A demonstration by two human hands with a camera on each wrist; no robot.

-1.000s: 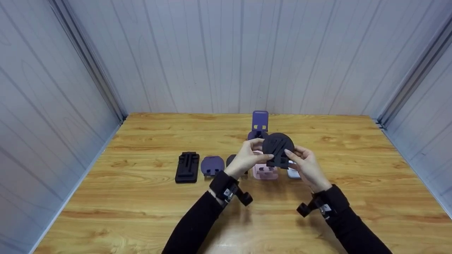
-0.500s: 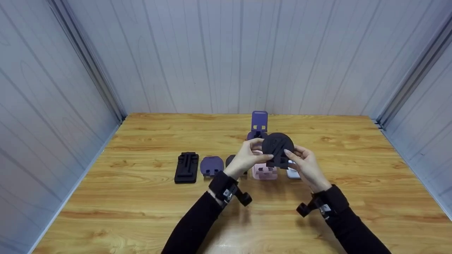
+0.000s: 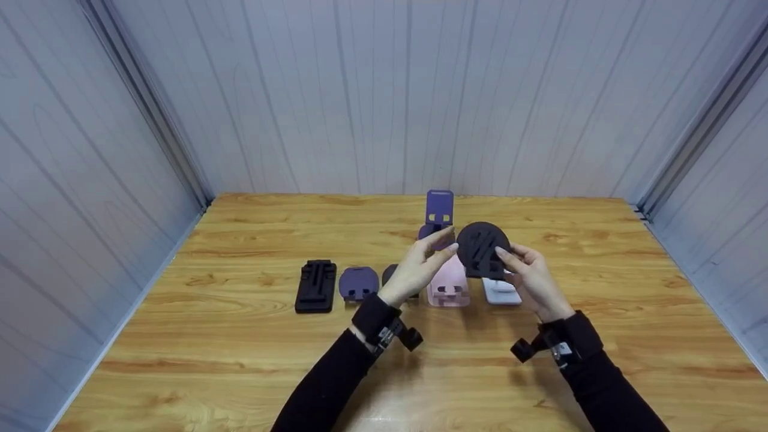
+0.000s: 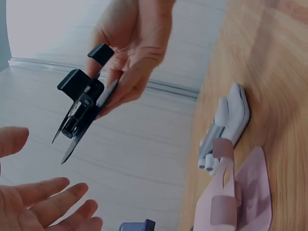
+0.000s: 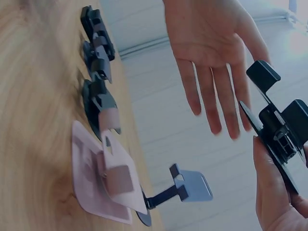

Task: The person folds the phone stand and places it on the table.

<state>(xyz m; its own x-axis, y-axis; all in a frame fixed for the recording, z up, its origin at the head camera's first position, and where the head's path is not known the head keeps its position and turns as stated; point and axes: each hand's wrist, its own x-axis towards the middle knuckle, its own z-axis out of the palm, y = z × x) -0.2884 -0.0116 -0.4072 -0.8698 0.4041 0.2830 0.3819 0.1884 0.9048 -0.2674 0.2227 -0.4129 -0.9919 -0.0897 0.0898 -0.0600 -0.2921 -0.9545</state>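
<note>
A black folding phone stand (image 3: 480, 249) with a round base is held above the table, folded nearly flat. My right hand (image 3: 534, 279) pinches it by its right edge, thumb on the near face. My left hand (image 3: 417, 270) is just left of the stand, and a gap shows between them in the left wrist view. Its fingers are extended and hold nothing, as the right wrist view shows of the left palm (image 5: 207, 43). Below the held stand are a pink phone stand (image 3: 449, 282) and a white phone stand (image 3: 503, 292), the latter partly behind my right hand.
Left along the row lie a black rectangular stand (image 3: 316, 288), a purple rounded stand (image 3: 359, 283) and a dark stand (image 3: 390, 273) partly hidden by my left hand. An unfolded purple stand (image 3: 440, 207) stands upright behind. Pale panel walls (image 3: 384, 96) enclose the wooden table (image 3: 240, 360).
My left hand has let go of the black phone stand and its fingers have straightened. The right hand has carried the stand slightly to the right, uncovering more of the pink and white stands.
</note>
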